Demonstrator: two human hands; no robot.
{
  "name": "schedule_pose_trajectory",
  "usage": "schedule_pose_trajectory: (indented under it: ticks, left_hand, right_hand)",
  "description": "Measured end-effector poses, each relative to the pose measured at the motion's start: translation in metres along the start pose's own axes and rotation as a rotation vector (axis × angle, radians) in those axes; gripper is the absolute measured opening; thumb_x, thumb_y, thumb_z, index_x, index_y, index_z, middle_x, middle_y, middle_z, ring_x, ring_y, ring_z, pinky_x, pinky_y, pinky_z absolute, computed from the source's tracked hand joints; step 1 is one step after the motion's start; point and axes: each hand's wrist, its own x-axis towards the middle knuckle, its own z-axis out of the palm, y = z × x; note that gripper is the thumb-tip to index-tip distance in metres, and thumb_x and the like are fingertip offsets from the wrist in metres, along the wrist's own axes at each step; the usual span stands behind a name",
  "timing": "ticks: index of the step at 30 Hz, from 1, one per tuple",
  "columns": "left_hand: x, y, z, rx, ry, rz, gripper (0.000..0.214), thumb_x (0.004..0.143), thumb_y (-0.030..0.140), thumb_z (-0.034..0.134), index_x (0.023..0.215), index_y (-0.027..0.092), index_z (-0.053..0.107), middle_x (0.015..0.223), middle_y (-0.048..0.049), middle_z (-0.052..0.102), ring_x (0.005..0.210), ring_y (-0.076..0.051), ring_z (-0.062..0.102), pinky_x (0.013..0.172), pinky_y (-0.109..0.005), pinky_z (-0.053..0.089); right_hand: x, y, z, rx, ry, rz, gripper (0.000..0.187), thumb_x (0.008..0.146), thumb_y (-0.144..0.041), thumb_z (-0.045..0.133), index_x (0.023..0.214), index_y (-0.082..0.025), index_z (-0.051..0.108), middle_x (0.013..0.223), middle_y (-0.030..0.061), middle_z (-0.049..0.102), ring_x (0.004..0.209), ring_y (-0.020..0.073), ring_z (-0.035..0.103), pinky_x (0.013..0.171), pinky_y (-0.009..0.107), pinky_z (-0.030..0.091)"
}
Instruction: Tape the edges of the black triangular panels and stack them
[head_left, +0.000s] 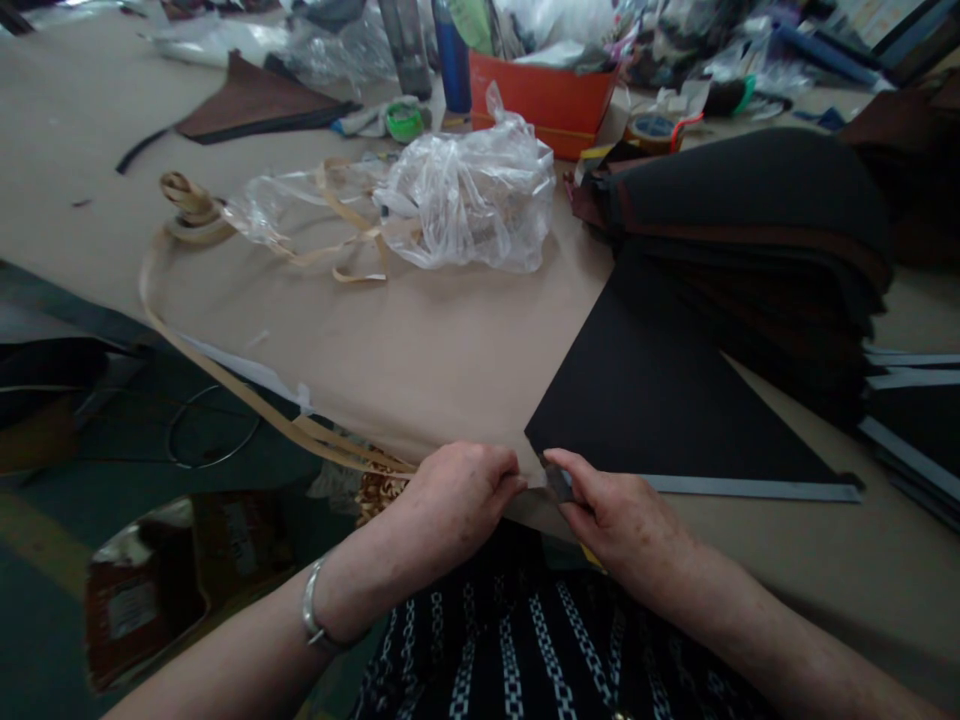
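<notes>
A black triangular sheet [660, 400] lies flat on the tan table [420, 340], its near corner pointing toward me. A grey strip [750, 488] runs along its near edge. My left hand [457, 495] is closed in a pinch at that corner, fingers pressed together on the strip's end. My right hand [607, 510] is closed too, thumb and fingers pinching the same corner from the right. The two hands almost touch. A silver bracelet [311, 610] sits on my left wrist.
A stack of dark sheets [757, 230] is piled at the right. A crumpled clear plastic bag [472, 195] and loose tan tape [225, 370] lie at centre left. An orange box [547, 100] and clutter line the far edge. The table edge drops off at left.
</notes>
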Motion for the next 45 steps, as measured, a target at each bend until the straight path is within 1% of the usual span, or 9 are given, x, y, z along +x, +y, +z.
schedule_pose_trajectory:
  ticks: [8,15,20,23,25,29,33,37,45]
  left_hand:
    - [-0.010,0.016,0.022,-0.307,-0.004,0.245,0.022,0.089,0.022,0.046,0.073,0.017,0.061,0.061,0.0037,0.054,0.056,-0.008,0.045,0.055,-0.020,0.035]
    - [-0.023,0.033,0.010,-0.402,-0.090,0.475,0.026,0.091,0.020,0.045,0.068,0.015,0.057,0.062,0.0044,0.052,0.056,-0.007,0.040,0.056,-0.019,0.035]
    - [-0.024,0.009,0.006,-0.309,0.137,0.341,0.027,0.091,0.025,0.045,0.067,0.016,0.054,0.063,0.0034,0.049,0.058,-0.008,0.046,0.055,-0.020,0.035]
    - [-0.022,-0.013,0.010,-0.267,0.187,0.349,0.031,0.093,0.028,0.039,0.067,0.017,0.053,0.069,0.0013,0.049,0.063,-0.010,0.050,0.057,-0.021,0.039]
    - [-0.019,-0.018,0.013,-0.249,0.210,0.379,0.031,0.093,0.029,0.037,0.071,0.018,0.055,0.073,0.0002,0.049,0.066,-0.010,0.052,0.059,-0.021,0.041]
    - [-0.008,-0.007,0.017,-0.184,0.280,0.394,0.029,0.091,0.030,0.040,0.071,0.019,0.058,0.085,-0.0032,0.053,0.076,-0.014,0.055,0.067,-0.025,0.046]
    - [0.013,0.007,0.018,-0.135,0.295,0.377,0.030,0.090,0.029,0.041,0.070,0.019,0.061,0.114,-0.0086,0.056,0.108,-0.024,0.052,0.084,-0.038,0.047]
    - [0.026,0.012,0.019,-0.084,0.213,0.328,0.030,0.089,0.027,0.042,0.070,0.019,0.063,0.117,-0.0086,0.059,0.108,-0.025,0.052,0.091,-0.045,0.044]
    - [0.037,0.019,0.010,-0.045,0.115,0.422,0.029,0.091,0.027,0.041,0.070,0.018,0.060,0.096,-0.0053,0.062,0.090,-0.019,0.054,0.081,-0.035,0.044]
  right_hand:
    - [-0.002,-0.004,-0.002,-0.051,0.004,-0.035,0.050,0.082,-0.013,0.047,0.132,-0.020,0.045,0.086,0.0059,0.071,0.074,0.0208,0.067,0.061,0.029,0.046]
    - [0.001,-0.006,-0.004,0.052,-0.046,-0.066,0.058,0.078,-0.015,0.053,0.135,-0.019,0.043,0.087,0.0056,0.070,0.074,0.0187,0.064,0.063,0.027,0.044]
    - [-0.025,-0.002,-0.032,0.235,0.038,0.018,0.058,0.080,-0.019,0.054,0.138,-0.017,0.042,0.082,0.0026,0.067,0.070,0.0144,0.058,0.067,0.027,0.043]
    - [-0.048,0.026,-0.064,0.387,0.146,0.082,0.022,0.085,-0.028,0.052,0.101,-0.018,0.063,0.072,-0.0010,0.062,0.065,0.0111,0.054,0.062,0.023,0.041]
    - [-0.058,0.058,-0.086,0.438,0.296,0.167,0.019,0.086,-0.033,0.050,0.085,-0.017,0.060,0.073,-0.0001,0.061,0.065,0.0114,0.055,0.061,0.022,0.041]
    - [-0.056,0.124,-0.118,0.174,0.453,0.390,0.026,0.088,-0.035,0.041,0.094,-0.017,0.059,0.078,0.0027,0.063,0.069,0.0149,0.059,0.065,0.026,0.043]
    - [-0.036,0.153,-0.124,-0.056,0.406,0.531,0.034,0.080,-0.038,0.056,0.105,-0.015,0.062,0.087,0.0071,0.067,0.081,0.0194,0.061,0.069,0.027,0.042]
    - [-0.034,0.152,-0.119,-0.101,0.316,0.554,0.025,0.076,-0.035,0.059,0.088,-0.014,0.066,0.075,0.0066,0.065,0.070,0.0173,0.058,0.061,0.026,0.036]
    - [-0.130,0.110,-0.073,0.139,-0.103,0.586,0.017,0.074,-0.027,0.053,0.066,-0.015,0.063,0.059,-0.0004,0.057,0.054,0.0108,0.047,0.048,0.022,0.027]
